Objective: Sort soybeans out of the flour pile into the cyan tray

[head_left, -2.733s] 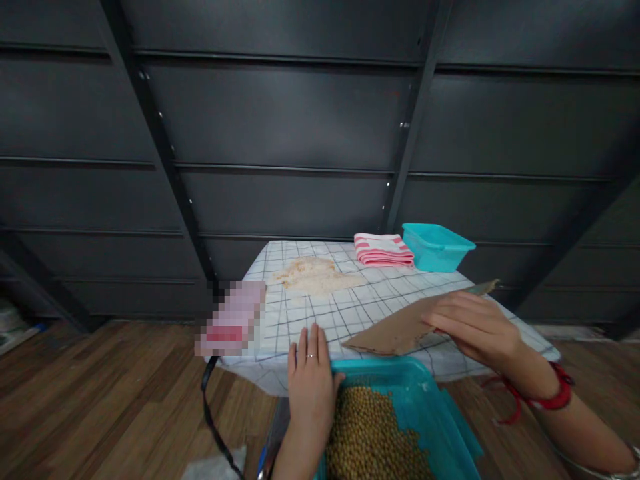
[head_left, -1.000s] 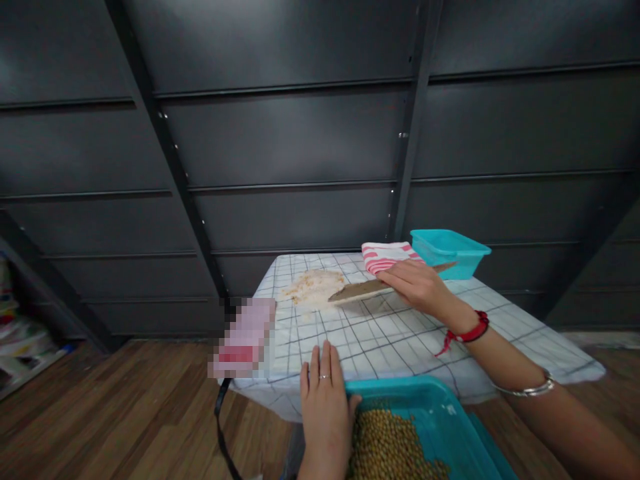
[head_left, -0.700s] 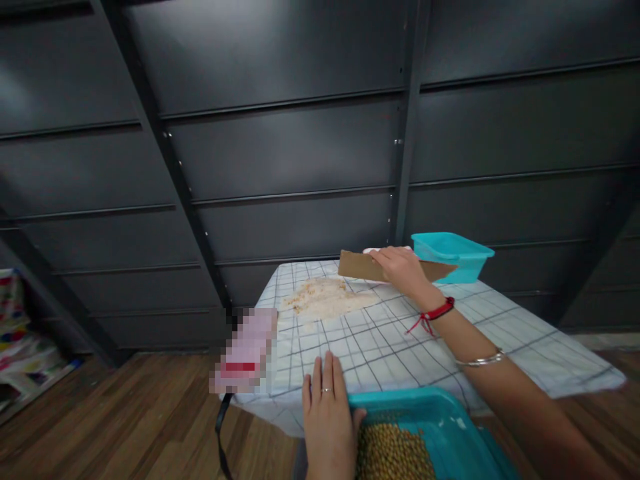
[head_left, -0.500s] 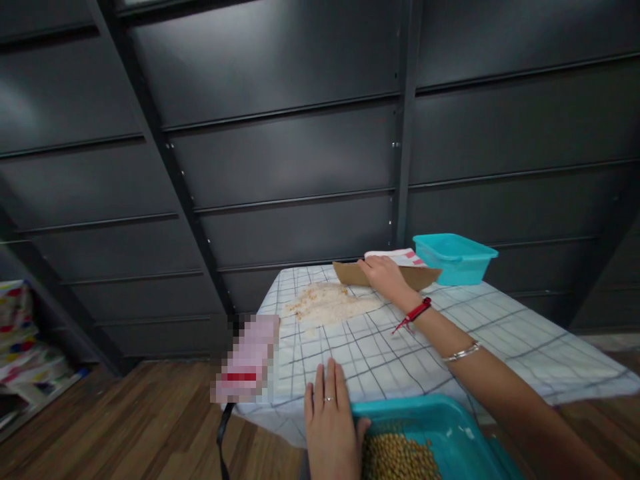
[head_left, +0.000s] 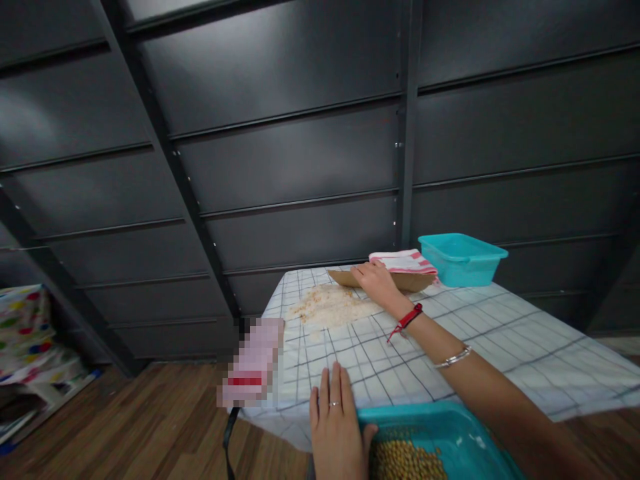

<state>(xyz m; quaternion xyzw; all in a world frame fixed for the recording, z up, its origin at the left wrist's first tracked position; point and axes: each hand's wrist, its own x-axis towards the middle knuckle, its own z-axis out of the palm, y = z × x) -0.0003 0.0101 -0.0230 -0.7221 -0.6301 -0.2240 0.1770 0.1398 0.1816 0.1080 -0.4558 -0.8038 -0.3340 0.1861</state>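
Note:
My right hand [head_left: 377, 283] grips the upper edge of a brown cardboard piece [head_left: 410, 282], which is tilted over the tablecloth. Just left of it, a pale powdery heap [head_left: 340, 307] with yellowish bits is spread on the cloth. My left hand [head_left: 336, 420] lies at the near table edge, fingers stretched forward. Its thumb reaches over the left rim of a turquoise basin [head_left: 463, 423]. Inside that basin are small greenish-brown beans or seeds [head_left: 407, 460].
A white checked tablecloth [head_left: 380, 357] covers the table. At the far right stands a second turquoise basin [head_left: 463, 260], beside a pink-striped towel [head_left: 400, 259]. A blurred pink object [head_left: 255, 363] with a black strap lies at the left edge. Dark panels [head_left: 300, 153] rise behind.
My right hand and the cardboard have shifted slightly left, the cardboard tipping lower so more of the towel shows. My left hand stays at the near basin. The view has moved a little.

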